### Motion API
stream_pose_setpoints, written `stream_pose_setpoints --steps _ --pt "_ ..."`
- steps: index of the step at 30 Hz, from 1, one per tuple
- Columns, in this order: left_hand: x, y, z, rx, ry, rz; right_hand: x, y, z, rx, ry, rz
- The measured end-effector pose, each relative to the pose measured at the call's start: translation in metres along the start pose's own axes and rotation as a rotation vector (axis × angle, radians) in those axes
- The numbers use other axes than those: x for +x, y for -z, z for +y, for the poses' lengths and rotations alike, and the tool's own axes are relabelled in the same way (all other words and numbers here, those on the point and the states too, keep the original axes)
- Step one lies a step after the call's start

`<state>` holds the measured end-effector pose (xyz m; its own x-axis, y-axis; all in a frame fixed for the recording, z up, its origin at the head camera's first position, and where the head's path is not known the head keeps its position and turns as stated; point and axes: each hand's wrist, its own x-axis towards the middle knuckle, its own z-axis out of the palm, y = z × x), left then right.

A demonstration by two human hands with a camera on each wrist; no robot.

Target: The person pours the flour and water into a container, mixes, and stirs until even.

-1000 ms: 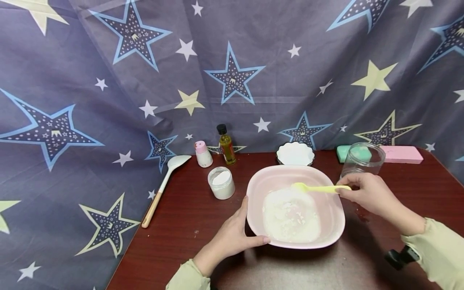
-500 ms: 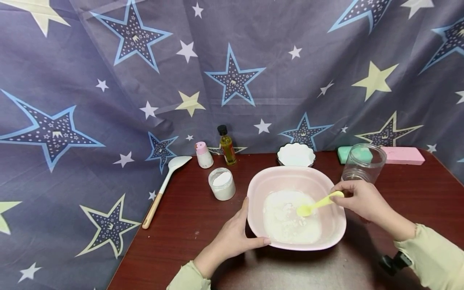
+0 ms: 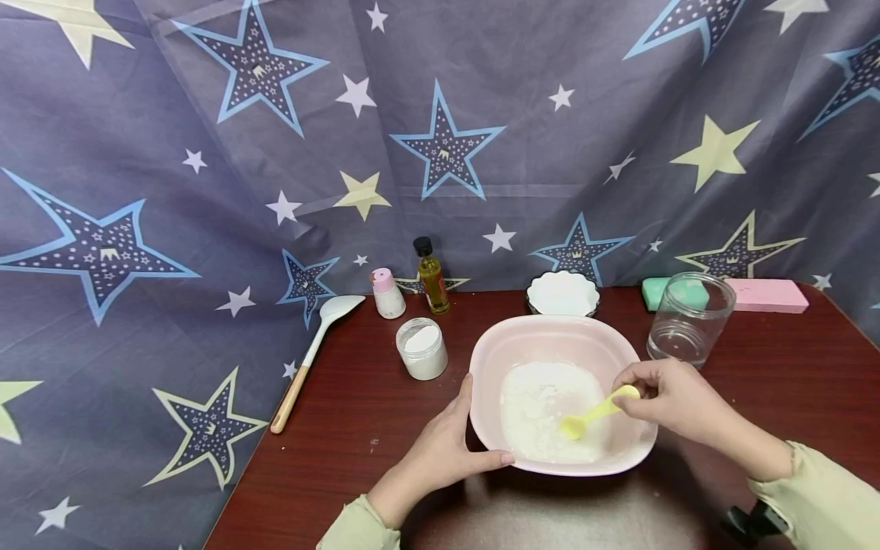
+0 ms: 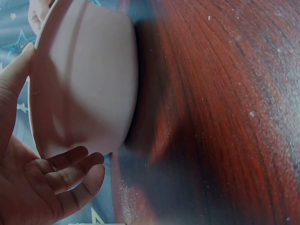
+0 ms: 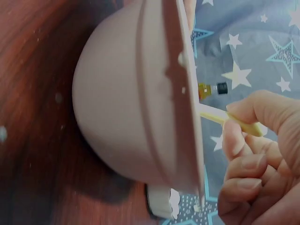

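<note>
So the person at the table (image 3: 330,451) has a wide pink bowl (image 3: 550,336) right in front of them, with a milky white mix (image 3: 539,405) with a few lumps spread over the bottom. Left hand (image 3: 440,447) has hold of the bowl's near left corner, thumb hooked on the rim and the fingers spread well away from it, bent loosely along the outside wall. Right hand (image 3: 677,401) pinches the handle end of a little yellow spoon (image 3: 600,412) between thumb and index finger, practically no gap there, other fingers curled underneath. The spoon slants into the bowl, its head at the white stuff toward the near right; can't tell if it's dipping in or just above. Beyond that hand there's a clear jar (image 3: 690,332), with green and pink blocks (image 3: 768,296) behind. A scalloped white dish (image 3: 562,294) sits just past the bowl. Over left: a tub of white powder (image 3: 422,351), a pink-capped shaker (image 3: 388,298), an oil-coloured bottle (image 3: 433,286) and a wooden-handled ladle (image 3: 309,355).
</note>
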<state>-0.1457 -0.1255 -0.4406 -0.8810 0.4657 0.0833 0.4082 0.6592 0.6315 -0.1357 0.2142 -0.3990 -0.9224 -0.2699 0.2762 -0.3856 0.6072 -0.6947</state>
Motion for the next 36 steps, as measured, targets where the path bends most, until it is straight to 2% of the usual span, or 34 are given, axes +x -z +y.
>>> stream_pose_setpoints --steps 7,18,24,30,36 --pt "-0.001 0.0 0.0 0.002 -0.002 0.001 0.004 -0.016 -0.01 0.03 0.062 -0.033" --pt "-0.001 0.0 0.0 -0.001 -0.003 0.001 0.024 -0.042 -0.02 0.014 0.092 0.001" --pt "-0.001 0.001 0.0 -0.001 -0.004 -0.001 0.038 -0.052 -0.023 0.006 0.073 0.024" --pt "-0.001 0.001 0.0 0.002 -0.004 0.0 0.049 -0.054 -0.025 -0.024 0.04 0.071" --pt "0.0 0.0 0.0 0.01 -0.005 0.003 0.058 -0.051 -0.023 -0.111 -0.03 0.092"
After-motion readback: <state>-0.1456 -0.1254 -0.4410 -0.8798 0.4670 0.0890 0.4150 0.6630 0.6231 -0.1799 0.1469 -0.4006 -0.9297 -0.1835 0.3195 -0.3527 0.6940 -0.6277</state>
